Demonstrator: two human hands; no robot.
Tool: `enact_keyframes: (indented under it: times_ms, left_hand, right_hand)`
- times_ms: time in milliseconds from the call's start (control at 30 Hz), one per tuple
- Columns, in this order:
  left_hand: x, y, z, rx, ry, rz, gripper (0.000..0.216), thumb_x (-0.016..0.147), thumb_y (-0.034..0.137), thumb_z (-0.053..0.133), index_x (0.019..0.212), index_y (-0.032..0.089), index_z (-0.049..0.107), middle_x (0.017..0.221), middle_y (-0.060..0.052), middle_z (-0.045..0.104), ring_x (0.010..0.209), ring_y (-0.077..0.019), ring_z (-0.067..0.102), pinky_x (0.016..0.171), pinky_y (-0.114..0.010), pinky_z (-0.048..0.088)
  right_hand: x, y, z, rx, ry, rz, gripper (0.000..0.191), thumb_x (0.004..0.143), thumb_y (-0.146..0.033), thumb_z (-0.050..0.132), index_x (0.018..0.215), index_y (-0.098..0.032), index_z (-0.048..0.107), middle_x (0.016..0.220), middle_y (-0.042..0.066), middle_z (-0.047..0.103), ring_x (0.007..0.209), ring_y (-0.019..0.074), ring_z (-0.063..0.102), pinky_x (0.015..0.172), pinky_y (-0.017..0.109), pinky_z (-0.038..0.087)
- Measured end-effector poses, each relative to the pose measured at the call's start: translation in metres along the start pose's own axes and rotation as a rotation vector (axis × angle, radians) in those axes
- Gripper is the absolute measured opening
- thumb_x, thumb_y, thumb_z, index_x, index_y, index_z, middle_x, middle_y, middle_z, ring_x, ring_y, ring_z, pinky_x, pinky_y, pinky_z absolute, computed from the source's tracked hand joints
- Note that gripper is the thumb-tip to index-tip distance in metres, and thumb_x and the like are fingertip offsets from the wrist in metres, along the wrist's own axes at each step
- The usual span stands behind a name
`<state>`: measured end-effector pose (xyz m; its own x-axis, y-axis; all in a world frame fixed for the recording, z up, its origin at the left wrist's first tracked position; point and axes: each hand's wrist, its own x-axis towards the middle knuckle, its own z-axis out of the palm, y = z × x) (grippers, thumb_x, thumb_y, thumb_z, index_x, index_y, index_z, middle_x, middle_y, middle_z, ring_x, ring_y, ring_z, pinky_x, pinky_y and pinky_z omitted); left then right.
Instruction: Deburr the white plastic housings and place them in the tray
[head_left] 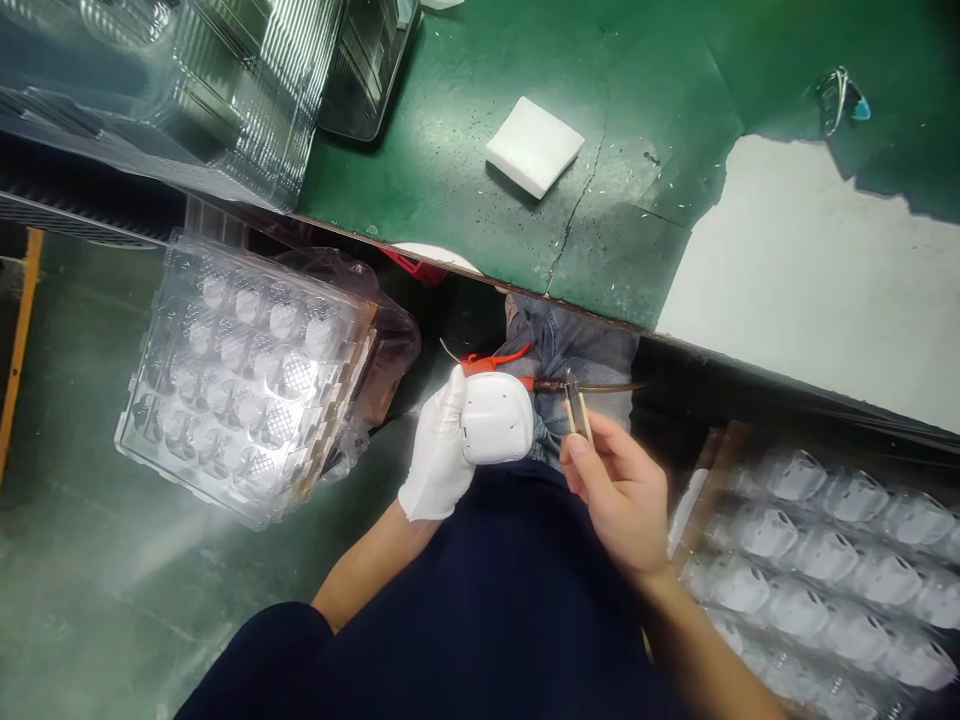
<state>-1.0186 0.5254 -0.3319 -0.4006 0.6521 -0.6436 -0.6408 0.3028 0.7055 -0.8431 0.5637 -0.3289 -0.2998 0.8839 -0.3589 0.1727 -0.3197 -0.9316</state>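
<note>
Two-handed, with closed grip, holds a rounded white plastic shell [498, 420] in white-gloved left hand [441, 455], pinches a slim, pale-edged dark tool [577, 406] in bare right hand [619, 488].

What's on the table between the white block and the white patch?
Head view: between block and patch, a crack in the green tabletop and scattered specks.

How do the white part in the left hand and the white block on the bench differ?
The white part is rounded with small dark marks; the white block is four-cornered with a plain top. The part is in the gloved left hand; the block lies on the green bench. Both are white.
</note>
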Motion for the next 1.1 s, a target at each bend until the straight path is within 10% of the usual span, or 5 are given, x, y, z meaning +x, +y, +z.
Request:
enact_keyframes:
  times_ms: [300, 1100]
  left_hand:
    - [-0.003, 0.002, -0.003, -0.016, -0.215, 0.095, 0.058, 0.076, 0.029, 0.097, 0.130, 0.022, 0.077, 0.134, -0.010, 0.079, 0.122, -0.0282, 0.075, 0.099, -0.036, 0.063]
    - [-0.016, 0.000, -0.007, 0.154, 0.007, 0.186, 0.049, 0.070, 0.031, 0.102, 0.108, 0.019, 0.073, 0.120, -0.007, 0.081, 0.112, -0.0252, 0.077, 0.101, -0.037, 0.060]
  right_hand:
    - [-0.007, 0.002, -0.002, -0.075, -0.106, -0.088, 0.040, 0.104, -0.025, 0.067, 0.143, -0.026, 0.076, 0.080, 0.000, 0.077, 0.050, 0.0096, 0.059, 0.049, 0.024, 0.055]
    - [-0.013, -0.005, -0.003, -0.250, -0.240, -0.400, 0.046, 0.101, -0.007, 0.065, 0.141, -0.025, 0.079, 0.078, 0.002, 0.075, 0.059, 0.0123, 0.063, 0.056, 0.025, 0.056]
